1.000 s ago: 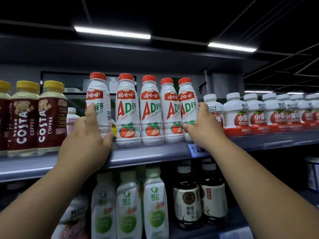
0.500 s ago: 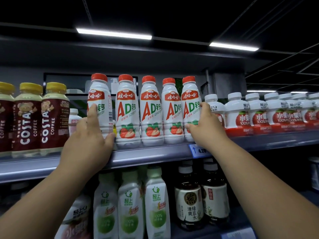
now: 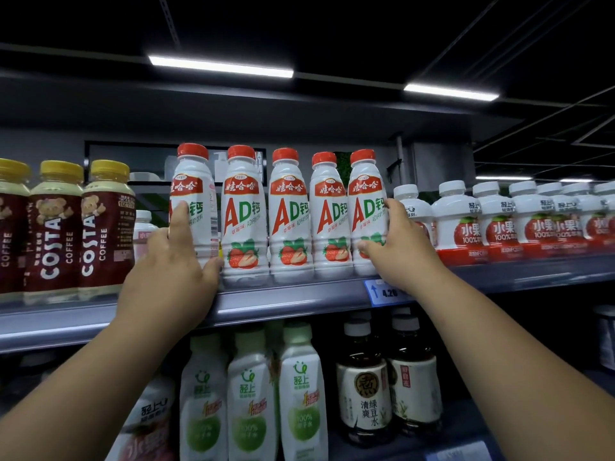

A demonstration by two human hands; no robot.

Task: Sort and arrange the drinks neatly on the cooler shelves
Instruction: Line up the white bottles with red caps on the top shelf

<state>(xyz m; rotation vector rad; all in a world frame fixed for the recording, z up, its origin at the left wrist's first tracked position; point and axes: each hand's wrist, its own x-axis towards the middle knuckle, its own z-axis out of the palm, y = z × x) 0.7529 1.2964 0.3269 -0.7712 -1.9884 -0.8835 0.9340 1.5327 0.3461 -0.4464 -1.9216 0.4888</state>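
Several white AD calcium milk bottles with red caps stand in a row on the upper shelf. My left hand grips the leftmost AD bottle, with the forefinger up its front and the thumb at its lower right side. My right hand grips the rightmost AD bottle from the right, thumb on its front. Between them the middle AD bottles stand upright and close together, labels facing forward.
Costa coffee bottles stand left of the row, with a small pink bottle behind the gap. White strawberry-label bottles line the shelf to the right. Green-label bottles and dark tea bottles fill the lower shelf. A blue price tag is on the shelf edge.
The leftmost bottle has shifted slightly right, narrowing the gap to its neighbour. My right hand has slid a little higher on the rightmost bottle, which now stands straighter.
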